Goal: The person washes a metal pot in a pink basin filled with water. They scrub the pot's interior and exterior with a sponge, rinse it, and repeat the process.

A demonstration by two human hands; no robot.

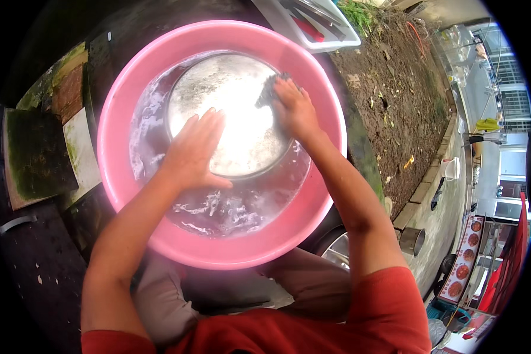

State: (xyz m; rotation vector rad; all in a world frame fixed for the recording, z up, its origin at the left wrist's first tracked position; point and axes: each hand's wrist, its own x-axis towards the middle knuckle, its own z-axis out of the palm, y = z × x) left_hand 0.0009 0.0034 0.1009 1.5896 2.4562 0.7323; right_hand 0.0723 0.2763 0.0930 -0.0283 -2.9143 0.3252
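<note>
A large pink plastic basin (248,259) with sudsy water (230,212) stands before me. In the water lies a round metal lid or pan (243,150), its surface bright with glare and marked with grey stains. My left hand (197,150) rests flat on its left part, fingers extended and thumb spread toward its lower edge. At the upper right edge of the metal piece, my right hand (294,104) presses a dark grey scouring pad (267,90) under its fingers.
Beyond the basin's upper right is a white plastic tub (340,44) holding knives or similar utensils. A metal pot (411,241), a white bucket (450,169) and a soil bed (380,88) lie to the right. Stone slabs (37,152) are at left.
</note>
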